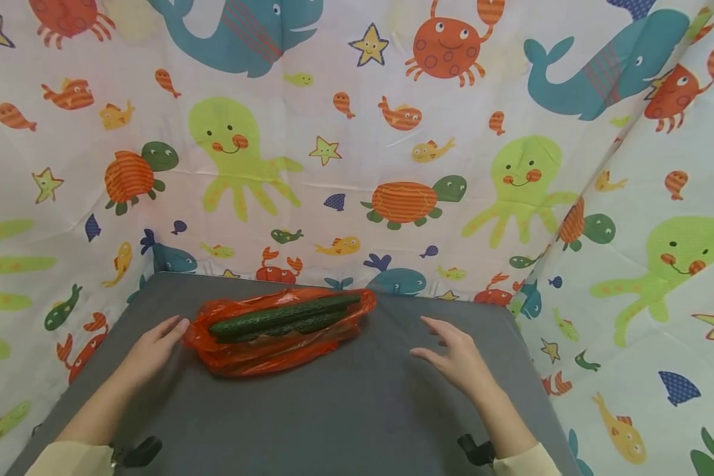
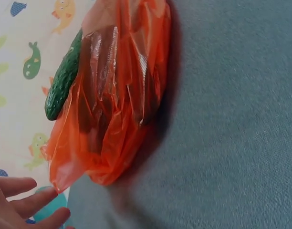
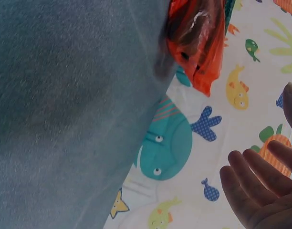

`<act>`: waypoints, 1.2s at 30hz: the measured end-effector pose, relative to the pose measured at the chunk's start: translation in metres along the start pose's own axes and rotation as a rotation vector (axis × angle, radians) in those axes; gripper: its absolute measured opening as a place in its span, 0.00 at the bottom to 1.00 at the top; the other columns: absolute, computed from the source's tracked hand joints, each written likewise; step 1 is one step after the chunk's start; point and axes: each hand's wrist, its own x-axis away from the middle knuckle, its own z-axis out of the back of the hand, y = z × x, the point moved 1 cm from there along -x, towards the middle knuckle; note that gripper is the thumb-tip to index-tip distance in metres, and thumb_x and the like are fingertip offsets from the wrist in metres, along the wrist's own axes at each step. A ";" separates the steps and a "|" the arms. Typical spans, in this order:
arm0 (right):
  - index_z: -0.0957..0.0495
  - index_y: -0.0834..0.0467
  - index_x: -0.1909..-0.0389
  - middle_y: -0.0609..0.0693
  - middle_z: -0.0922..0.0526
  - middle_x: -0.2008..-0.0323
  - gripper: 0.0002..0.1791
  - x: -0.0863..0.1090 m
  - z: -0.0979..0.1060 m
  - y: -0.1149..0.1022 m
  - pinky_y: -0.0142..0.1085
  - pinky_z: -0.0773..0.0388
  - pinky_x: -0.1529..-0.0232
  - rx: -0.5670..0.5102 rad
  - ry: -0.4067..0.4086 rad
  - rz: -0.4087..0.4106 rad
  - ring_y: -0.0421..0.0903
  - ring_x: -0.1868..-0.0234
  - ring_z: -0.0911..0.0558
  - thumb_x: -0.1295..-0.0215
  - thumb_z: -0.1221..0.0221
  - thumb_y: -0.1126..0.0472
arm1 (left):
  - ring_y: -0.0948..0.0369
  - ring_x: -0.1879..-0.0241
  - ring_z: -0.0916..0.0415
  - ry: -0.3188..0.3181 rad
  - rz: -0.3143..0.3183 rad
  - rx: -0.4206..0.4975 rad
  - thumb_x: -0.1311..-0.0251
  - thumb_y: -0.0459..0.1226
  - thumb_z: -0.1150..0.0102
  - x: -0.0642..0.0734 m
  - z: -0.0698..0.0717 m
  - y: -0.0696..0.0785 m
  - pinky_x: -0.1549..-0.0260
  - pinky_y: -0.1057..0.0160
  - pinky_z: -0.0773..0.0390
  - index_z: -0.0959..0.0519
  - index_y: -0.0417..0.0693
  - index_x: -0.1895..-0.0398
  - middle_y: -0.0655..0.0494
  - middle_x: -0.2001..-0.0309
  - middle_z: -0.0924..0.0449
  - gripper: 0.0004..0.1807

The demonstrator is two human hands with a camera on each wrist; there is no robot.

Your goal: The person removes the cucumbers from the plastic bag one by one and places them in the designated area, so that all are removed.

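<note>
A red translucent plastic bag (image 1: 262, 363) lies on the grey table with its mouth spread open upward. Long dark green cucumbers (image 1: 285, 317) show through the opening, side by side; in the left wrist view one cucumber (image 2: 64, 78) sticks out past the bag's edge. My left hand (image 1: 155, 347) is at the bag's left end, fingertips at the plastic, fingers extended and not curled round it. To the right of the bag, my right hand (image 1: 455, 354) hovers over the table, apart from it, fingers loosely spread and holding nothing.
The grey table (image 1: 333, 423) carries the bag near its back edge. A white curtain (image 1: 345, 251) printed with sea animals hangs behind and along both sides. Dark straps or mounts (image 1: 139, 453) sit at the wrists.
</note>
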 end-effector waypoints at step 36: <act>0.19 0.55 0.40 0.51 0.15 0.44 0.31 -0.060 -0.055 -0.060 0.45 0.17 0.49 -0.158 -0.026 0.161 0.50 0.46 0.15 0.46 0.25 0.53 | 0.40 0.36 0.33 0.203 0.141 0.252 0.27 0.58 0.51 -0.036 -0.019 0.004 0.37 0.43 0.28 0.32 0.32 0.30 0.30 0.30 0.36 0.39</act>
